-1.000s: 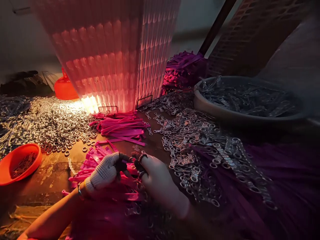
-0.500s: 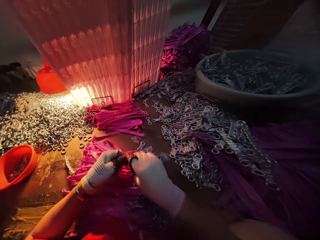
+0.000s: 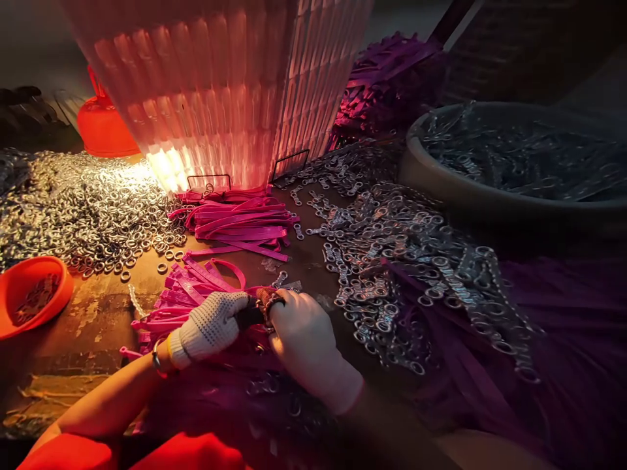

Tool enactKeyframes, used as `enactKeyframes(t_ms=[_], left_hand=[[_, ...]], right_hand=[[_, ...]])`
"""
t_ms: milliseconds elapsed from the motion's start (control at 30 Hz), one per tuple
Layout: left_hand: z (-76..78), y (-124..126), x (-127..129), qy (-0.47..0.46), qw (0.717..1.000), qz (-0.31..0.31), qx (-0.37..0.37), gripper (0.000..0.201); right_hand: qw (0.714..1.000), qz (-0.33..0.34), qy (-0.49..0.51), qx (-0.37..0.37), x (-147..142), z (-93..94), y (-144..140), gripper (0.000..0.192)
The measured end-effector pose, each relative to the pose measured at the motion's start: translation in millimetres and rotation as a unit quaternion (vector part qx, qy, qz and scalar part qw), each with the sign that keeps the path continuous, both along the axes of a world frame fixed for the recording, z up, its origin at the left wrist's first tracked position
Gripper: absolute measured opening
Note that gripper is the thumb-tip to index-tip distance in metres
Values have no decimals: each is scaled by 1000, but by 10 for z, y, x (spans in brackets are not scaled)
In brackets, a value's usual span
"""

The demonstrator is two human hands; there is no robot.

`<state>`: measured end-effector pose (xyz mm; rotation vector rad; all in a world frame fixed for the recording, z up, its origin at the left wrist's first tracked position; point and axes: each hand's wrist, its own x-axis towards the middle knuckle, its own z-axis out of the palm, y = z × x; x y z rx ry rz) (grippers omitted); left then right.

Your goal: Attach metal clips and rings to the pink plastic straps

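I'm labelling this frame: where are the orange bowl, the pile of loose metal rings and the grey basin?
orange bowl (image 3: 19,277): head view, on its near rim.
pile of loose metal rings (image 3: 83,209): head view, pile's middle.
grey basin (image 3: 441,186): head view, on its outer wall.

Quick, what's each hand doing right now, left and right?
Left hand: gloved, fingers closed on a small dark piece between the two hands.
Right hand: gloved, fingers closed on a small metal ring at the same spot.

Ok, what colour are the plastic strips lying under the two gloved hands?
Bright pink. The plastic strips show best in the head view, beside the left hand.
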<state>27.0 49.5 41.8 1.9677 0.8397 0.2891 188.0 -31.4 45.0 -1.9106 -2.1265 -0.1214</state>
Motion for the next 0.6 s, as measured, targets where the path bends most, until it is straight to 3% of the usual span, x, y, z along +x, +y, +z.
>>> enactKeyframes(t_ms=[67,167,267,433,600], left_hand=[[8,-6,-5,-21,999,32,-19,24],[-48,-73,-23,-30,997,74,12,27],[-164,-164,-57,-23,996,65,49,21],[-237,-206,-83,-4,994,-2,109,18],[-8,-85,-112,33,988,-63,136,22]], right_hand=[[998,-11,-1,-64,10,99,12,22],[983,-3,9,-186,20,221,51,27],[965,-16,10,-260,7,249,63,24],[967,45,-49,-246,-31,199,-14,13],[968,85,-64,-229,-20,197,-2,12]])
